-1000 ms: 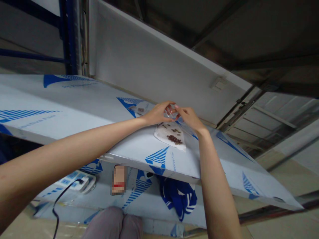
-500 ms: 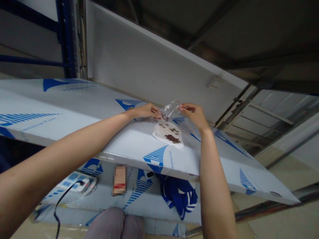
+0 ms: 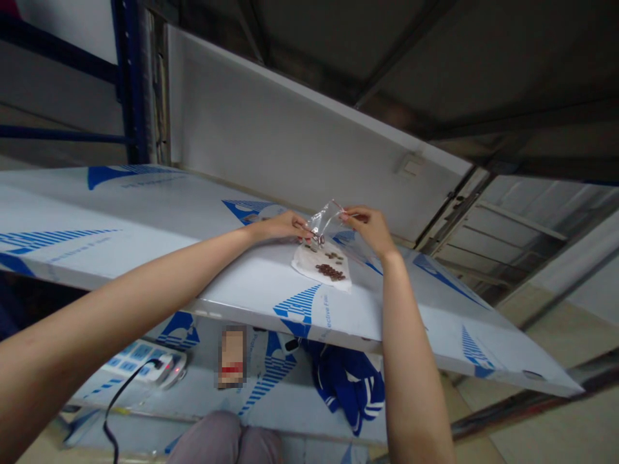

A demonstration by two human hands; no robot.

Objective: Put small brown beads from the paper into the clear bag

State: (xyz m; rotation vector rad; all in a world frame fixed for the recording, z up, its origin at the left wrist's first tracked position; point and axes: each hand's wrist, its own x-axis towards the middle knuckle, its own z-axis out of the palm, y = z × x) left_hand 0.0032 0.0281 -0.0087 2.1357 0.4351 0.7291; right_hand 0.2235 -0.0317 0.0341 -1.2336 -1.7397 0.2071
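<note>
Both hands hold a small clear plastic bag [image 3: 327, 215] above the shelf board. My left hand [image 3: 286, 227] pinches its lower left part, where a few dark bean-like pieces [image 3: 318, 239] show at the bottom. My right hand [image 3: 368, 227] is closed on the upper right edge, near a reddish strip. Just below the bag lies a white paper sheet [image 3: 305, 264]. On it sits a cluster of dark brown bean-like pieces [image 3: 330, 272], with several greenish-brown pieces [image 3: 334, 257] behind them. The bag and my left fingers hide part of the sheet's far edge.
The film-covered white board [image 3: 232, 270] carries blue print. On the lower level are a power strip [image 3: 145, 361] with a black cable [image 3: 118, 394], a blurred-out rectangular item [image 3: 231, 356] and a blue-and-white cloth [image 3: 351, 383]. A metal frame [image 3: 464, 212] stands at the right.
The view has shifted slightly. The bag has come a little lower and closer over the paper, covering more of its far edge. Both hands keep their hold.
</note>
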